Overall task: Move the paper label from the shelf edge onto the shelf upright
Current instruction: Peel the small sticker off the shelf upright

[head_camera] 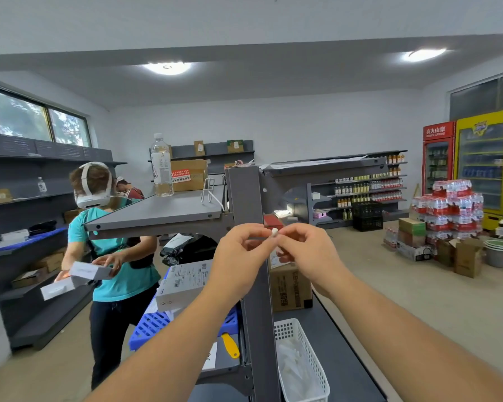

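Fingertips of the left hand and right hand meet in a narrow pinch on a small white crumpled paper label, held between them in front of the grey metal shelf upright. The label is too small and blurred to read, and the fingers cover most of it. Both forearms run out of the frame. A clear plastic water bottle stands on the grey metal shelf to the left; a white plastic mesh basket sits below in the shop room.
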Action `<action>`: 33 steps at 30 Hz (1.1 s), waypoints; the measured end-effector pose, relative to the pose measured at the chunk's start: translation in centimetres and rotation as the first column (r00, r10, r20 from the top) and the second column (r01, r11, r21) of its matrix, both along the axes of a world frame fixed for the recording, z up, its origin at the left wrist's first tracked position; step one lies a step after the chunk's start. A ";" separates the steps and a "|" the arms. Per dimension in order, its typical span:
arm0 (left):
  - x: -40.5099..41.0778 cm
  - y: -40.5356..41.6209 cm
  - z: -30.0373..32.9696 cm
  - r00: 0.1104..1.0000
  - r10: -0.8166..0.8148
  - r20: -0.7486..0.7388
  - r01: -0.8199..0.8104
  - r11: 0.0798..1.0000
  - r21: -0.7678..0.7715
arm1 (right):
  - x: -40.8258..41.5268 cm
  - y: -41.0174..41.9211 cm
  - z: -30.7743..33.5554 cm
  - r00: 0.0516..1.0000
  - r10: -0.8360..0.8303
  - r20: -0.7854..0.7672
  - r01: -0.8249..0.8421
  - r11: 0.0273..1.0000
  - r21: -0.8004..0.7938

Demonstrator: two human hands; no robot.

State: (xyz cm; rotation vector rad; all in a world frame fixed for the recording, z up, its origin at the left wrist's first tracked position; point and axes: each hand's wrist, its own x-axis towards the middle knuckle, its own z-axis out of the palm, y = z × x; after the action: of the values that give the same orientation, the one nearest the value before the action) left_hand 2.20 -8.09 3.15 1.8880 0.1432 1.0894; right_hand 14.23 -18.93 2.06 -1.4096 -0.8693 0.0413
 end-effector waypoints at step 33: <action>-0.2 0.8 -3.6 0.989 0.142 0.042 -0.139 0.794 0.591 | 1.3 0.2 -4.0 0.689 0.476 -0.547 -0.357 0.879 0.316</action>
State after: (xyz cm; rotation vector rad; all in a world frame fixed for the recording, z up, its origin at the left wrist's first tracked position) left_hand 1.96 -7.24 -0.49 2.4717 -0.0707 1.3397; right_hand 15.50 -18.77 -1.96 -0.8943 -0.6015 0.7237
